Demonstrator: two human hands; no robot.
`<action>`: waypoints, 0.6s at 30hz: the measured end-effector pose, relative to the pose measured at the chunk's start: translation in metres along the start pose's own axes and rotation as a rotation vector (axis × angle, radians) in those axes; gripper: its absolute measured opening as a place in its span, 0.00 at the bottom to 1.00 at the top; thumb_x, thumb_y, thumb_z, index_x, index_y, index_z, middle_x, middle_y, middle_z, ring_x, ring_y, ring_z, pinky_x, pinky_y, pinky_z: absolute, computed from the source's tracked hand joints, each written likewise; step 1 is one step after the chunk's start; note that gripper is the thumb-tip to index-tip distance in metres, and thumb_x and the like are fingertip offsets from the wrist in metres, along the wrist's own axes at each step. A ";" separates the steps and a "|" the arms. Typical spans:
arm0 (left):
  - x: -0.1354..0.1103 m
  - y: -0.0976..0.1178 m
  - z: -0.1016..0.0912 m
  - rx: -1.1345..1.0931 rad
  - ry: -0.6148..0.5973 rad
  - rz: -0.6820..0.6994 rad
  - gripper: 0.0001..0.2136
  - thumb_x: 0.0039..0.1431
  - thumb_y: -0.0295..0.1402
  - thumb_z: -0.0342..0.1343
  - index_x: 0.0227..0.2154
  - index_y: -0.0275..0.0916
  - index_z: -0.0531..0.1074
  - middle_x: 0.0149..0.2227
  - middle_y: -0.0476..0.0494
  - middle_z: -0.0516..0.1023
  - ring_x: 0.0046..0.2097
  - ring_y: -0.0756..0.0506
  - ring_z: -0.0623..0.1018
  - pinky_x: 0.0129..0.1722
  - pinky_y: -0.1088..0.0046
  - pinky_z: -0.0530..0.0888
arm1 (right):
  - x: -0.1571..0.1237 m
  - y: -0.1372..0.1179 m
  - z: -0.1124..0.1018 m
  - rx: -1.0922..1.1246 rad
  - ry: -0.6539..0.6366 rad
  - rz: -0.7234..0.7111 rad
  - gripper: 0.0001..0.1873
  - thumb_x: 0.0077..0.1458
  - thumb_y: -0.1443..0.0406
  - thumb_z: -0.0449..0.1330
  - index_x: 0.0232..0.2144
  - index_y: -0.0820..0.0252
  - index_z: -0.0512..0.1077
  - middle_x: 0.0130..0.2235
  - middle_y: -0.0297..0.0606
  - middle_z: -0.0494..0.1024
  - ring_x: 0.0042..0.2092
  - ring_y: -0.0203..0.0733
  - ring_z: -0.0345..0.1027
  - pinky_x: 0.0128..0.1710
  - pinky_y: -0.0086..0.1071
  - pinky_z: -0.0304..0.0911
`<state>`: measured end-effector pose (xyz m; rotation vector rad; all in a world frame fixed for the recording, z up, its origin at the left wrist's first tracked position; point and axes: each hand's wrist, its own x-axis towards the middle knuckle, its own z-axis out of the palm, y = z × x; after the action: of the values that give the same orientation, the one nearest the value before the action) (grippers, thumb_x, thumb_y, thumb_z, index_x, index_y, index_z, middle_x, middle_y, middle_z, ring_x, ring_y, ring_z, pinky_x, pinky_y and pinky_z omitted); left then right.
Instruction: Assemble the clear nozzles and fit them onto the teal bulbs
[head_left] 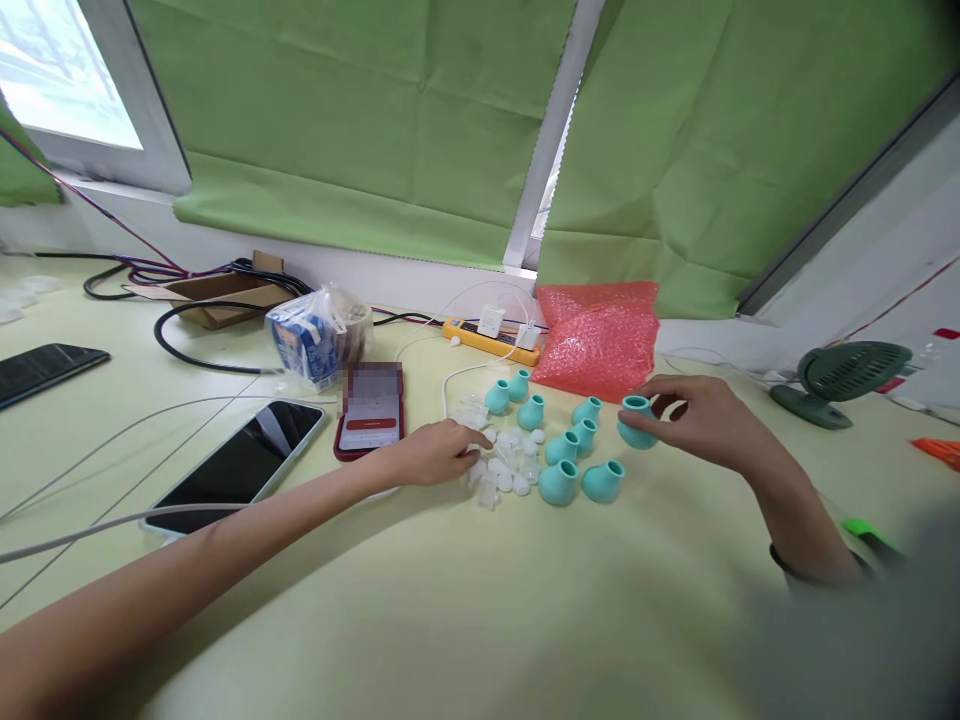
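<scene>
My right hand (694,420) pinches a teal bulb-shaped piece (636,430) with a flared round mouth, between thumb and fingers. It is held at the right of the group, mouth upward. Several more teal bulb-shaped pieces (559,483) with narrow necks rest on the table to its left. Beside them is a loose pile of small white, partly see-through plastic pieces (506,465). At the left side of that pile is my left hand (439,452), its index finger stretched out over the pieces and its fingers a little apart. No piece shows clearly in its grip.
Left of the pile lie a phone in a red case (371,415) and a dark-screened phone (240,465). Behind are a yellow power strip (491,340), red bubble wrap (596,335) and a bagged blue box (304,345). White cables cross the table (450,620). A green fan (847,375) stands right.
</scene>
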<state>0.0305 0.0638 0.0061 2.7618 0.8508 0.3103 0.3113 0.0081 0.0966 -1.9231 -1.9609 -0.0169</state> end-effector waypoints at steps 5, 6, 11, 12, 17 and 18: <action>0.002 0.000 -0.002 0.081 0.170 -0.087 0.14 0.57 0.30 0.38 0.42 0.36 0.66 0.39 0.40 0.70 0.40 0.44 0.71 0.39 0.69 0.67 | 0.021 0.032 0.009 -0.080 -0.176 0.017 0.14 0.35 0.56 0.59 0.26 0.57 0.73 0.28 0.37 0.75 0.30 0.43 0.68 0.25 0.30 0.60; 0.002 -0.001 -0.001 0.117 0.187 -0.086 0.14 0.57 0.31 0.38 0.43 0.36 0.65 0.41 0.38 0.69 0.42 0.43 0.70 0.40 0.67 0.66 | 0.025 0.037 0.013 -0.067 -0.223 0.008 0.13 0.35 0.57 0.59 0.26 0.58 0.73 0.28 0.37 0.75 0.30 0.43 0.68 0.25 0.30 0.60; 0.000 -0.007 0.011 0.332 0.172 -0.057 0.21 0.59 0.39 0.35 0.53 0.36 0.53 0.56 0.33 0.52 0.57 0.36 0.52 0.49 0.57 0.58 | 0.032 0.045 0.030 -0.015 -0.393 -0.043 0.13 0.35 0.58 0.60 0.25 0.61 0.72 0.28 0.38 0.75 0.30 0.42 0.68 0.26 0.30 0.60; -0.001 -0.008 0.014 0.348 0.141 -0.056 0.22 0.59 0.40 0.34 0.54 0.36 0.50 0.57 0.33 0.49 0.58 0.36 0.50 0.49 0.55 0.57 | 0.032 0.044 0.032 -0.005 -0.407 -0.059 0.13 0.35 0.58 0.59 0.25 0.61 0.71 0.27 0.38 0.75 0.30 0.42 0.67 0.26 0.30 0.60; -0.004 -0.001 0.021 0.347 0.029 0.012 0.23 0.60 0.42 0.29 0.56 0.37 0.45 0.58 0.32 0.46 0.58 0.37 0.49 0.48 0.53 0.56 | 0.031 0.039 0.036 0.024 -0.431 -0.083 0.15 0.36 0.57 0.59 0.26 0.62 0.69 0.29 0.38 0.74 0.30 0.41 0.67 0.25 0.29 0.60; -0.004 0.001 0.022 0.342 0.027 0.027 0.24 0.60 0.43 0.29 0.56 0.37 0.44 0.58 0.31 0.46 0.58 0.37 0.49 0.49 0.54 0.56 | 0.030 0.038 0.035 -0.002 -0.429 -0.068 0.16 0.36 0.56 0.59 0.27 0.61 0.69 0.30 0.39 0.74 0.31 0.42 0.67 0.25 0.29 0.60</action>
<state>0.0333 0.0572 -0.0149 3.0911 0.9526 0.2255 0.3388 0.0486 0.0624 -1.9842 -2.2915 0.4067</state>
